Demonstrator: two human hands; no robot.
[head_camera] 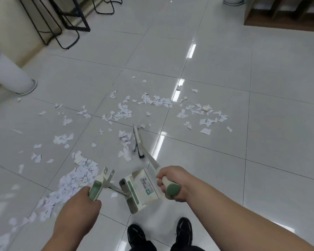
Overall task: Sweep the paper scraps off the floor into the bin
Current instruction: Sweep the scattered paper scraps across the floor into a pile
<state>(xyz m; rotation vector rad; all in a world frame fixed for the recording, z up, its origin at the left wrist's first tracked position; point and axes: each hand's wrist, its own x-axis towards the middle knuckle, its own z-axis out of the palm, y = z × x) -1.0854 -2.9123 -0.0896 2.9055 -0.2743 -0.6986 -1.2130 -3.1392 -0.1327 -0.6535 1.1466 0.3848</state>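
Observation:
White paper scraps [121, 111] lie scattered across the grey tiled floor, with a dense heap [71, 185] at the lower left. My right hand [170, 182] grips the green-capped handle of a white broom, whose dark-bristled head [138, 142] touches the floor beside a small cluster of scraps. My left hand [82, 201] grips the green and white handle of the dustpan. The white dustpan [140, 189] hangs or stands between my hands, just in front of my black shoes.
A white cylindrical bin [9, 71] stands at the far left by the wall. Black metal chair and table legs [62, 28] are at the top left. A wooden shelf unit [283, 13] is at the top right.

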